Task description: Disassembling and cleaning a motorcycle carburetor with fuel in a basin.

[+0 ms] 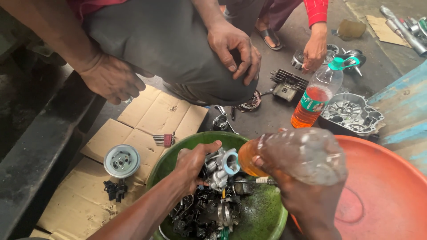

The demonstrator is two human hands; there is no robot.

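- Left hand point(192, 163) lower centre of frame, fingers wrapped round a silver metal engine part point(216, 171), holding it over the green bowl point(262, 218).
- Right hand point(307, 202) lower right, fingers closed round a tilted clear plastic bottle point(296, 155), orange liquid at its neck end, mouth right beside the metal part.
- Green bowl at bottom centre, packed with dark small metal parts point(204, 215).
- Orange-red basin point(387, 186) at right edge, just beside the bowl.
- Upright bottle point(316, 97) of orange liquid with teal cap, centre right, on the floor.
- Grey engine cover point(351, 113) right of that bottle.
- Round silver part point(122, 161) on flattened cardboard point(155, 111), left of centre.
- Another person's hands point(233, 46) resting on a knee, top centre; a third person's hand point(315, 51) upper right.
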